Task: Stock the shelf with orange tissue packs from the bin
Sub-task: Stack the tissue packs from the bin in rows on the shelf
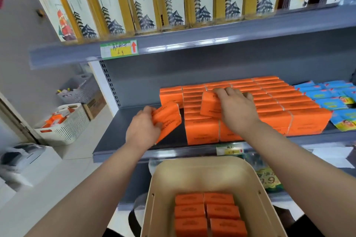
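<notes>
Orange tissue packs: stacked rows on grey shelf. Tilted pack left of stack; second tilted pack atop it. Six bin packs flat in beige bin, near.

Smooth film wrap is seen on the orange tissue packs at mid-frame, with a soft sheen caught along their top edges. The shelf beneath them is shown as grey painted metal, matt and even. A glossy plastic strip is picked out along the upper shelf edge, streaked with light, and a paper price label is set at its left. At bottom centre the bin is read as beige plastic, smooth and matt. Lower left, a white basket of perforated plastic is noted. At right, blue packs are wrapped in shiny printed film.
</notes>
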### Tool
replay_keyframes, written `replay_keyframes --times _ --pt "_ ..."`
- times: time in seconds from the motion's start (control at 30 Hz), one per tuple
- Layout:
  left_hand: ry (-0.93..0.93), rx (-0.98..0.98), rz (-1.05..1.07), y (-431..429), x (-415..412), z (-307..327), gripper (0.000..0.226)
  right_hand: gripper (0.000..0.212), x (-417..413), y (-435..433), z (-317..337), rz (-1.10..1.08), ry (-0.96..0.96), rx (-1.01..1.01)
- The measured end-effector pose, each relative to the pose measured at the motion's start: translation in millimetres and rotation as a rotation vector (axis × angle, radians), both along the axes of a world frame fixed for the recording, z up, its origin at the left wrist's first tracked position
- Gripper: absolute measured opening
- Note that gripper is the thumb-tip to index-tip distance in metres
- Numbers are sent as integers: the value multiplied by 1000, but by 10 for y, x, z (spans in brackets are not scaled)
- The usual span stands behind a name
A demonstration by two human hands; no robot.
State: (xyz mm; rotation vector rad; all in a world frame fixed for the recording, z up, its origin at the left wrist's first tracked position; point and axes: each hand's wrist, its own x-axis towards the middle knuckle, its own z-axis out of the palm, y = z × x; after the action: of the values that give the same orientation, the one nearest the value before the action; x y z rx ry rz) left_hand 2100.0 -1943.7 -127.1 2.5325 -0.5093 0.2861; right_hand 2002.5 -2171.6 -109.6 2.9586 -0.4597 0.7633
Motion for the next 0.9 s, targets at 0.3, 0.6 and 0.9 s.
replay_keyframes --times 0.3,0.6,0.9 --pt "75 201 69 -449 998 -127 44 61 819 -250 -104 81 64 -71" --pt "142 215 124 -873 1728 -388 53 60 975 -400 -241 117 14 -93" --pt "137 58 161 -1133 1921 -592 52 66 959 -411 -260 132 25 -48"
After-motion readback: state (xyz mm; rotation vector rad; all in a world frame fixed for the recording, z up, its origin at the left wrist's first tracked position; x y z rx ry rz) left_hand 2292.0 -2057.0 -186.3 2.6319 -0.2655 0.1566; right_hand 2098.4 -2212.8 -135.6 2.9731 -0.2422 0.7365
